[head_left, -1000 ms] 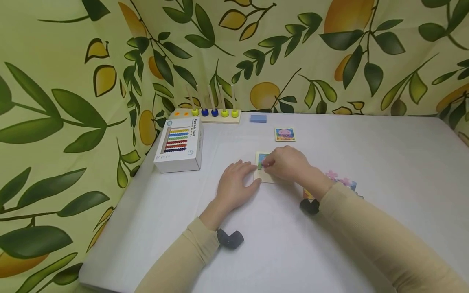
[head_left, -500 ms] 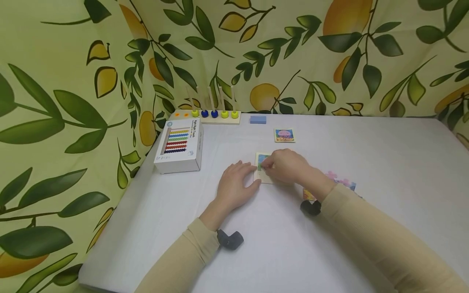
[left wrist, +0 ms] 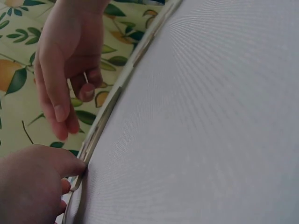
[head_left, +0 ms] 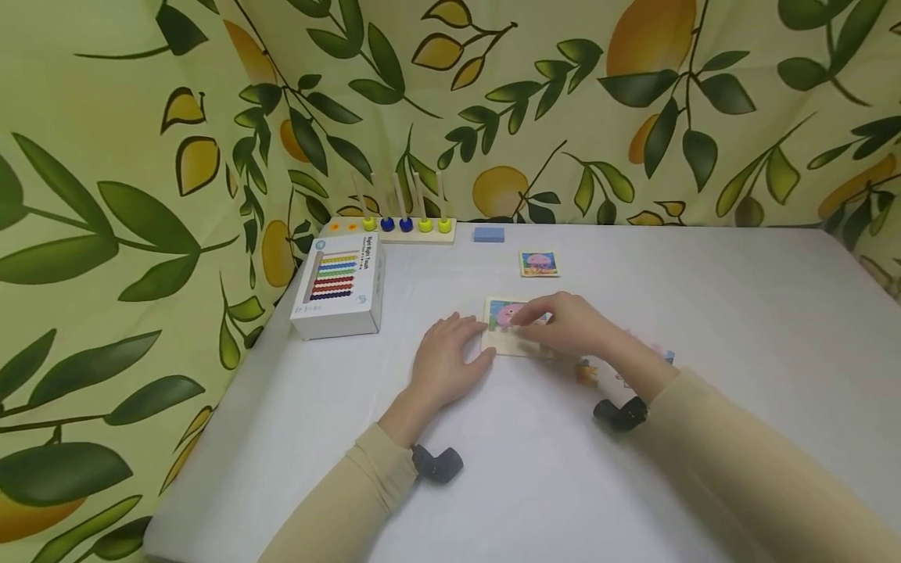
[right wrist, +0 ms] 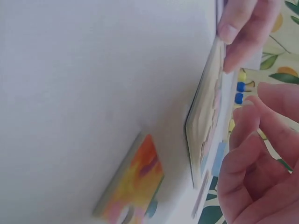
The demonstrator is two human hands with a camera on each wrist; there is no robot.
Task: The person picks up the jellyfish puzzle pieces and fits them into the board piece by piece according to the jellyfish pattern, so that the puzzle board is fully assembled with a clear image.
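A small wooden puzzle board (head_left: pixel 504 345) lies mid-table, with blue and pink picture pieces (head_left: pixel 505 313) along its upper part and bare wood below. My left hand (head_left: pixel 445 361) rests on the table at its left side, thumb and forefinger touching the edge. Just above the board's right part is my right hand (head_left: pixel 572 325), its fingers loosely bent and apart with nothing between them. It hides part of the picture. An orange-yellow puzzle piece (right wrist: pixel 135 179) lies on the table below the right hand, and more pieces (head_left: pixel 667 356) lie partly behind the right wrist.
Behind the board is a small picture card (head_left: pixel 539 263) showing a pink sea creature. Farther back are a blue block (head_left: pixel 489 234) and a pegged wooden stand (head_left: pixel 415 237) with yellow and blue beads. A white box (head_left: pixel 336 320) stands at left.
My right hand has drawn back slightly to the right and its fingers have spread, uncovering more of the pink picture on the board. The left hand stays beside the board.
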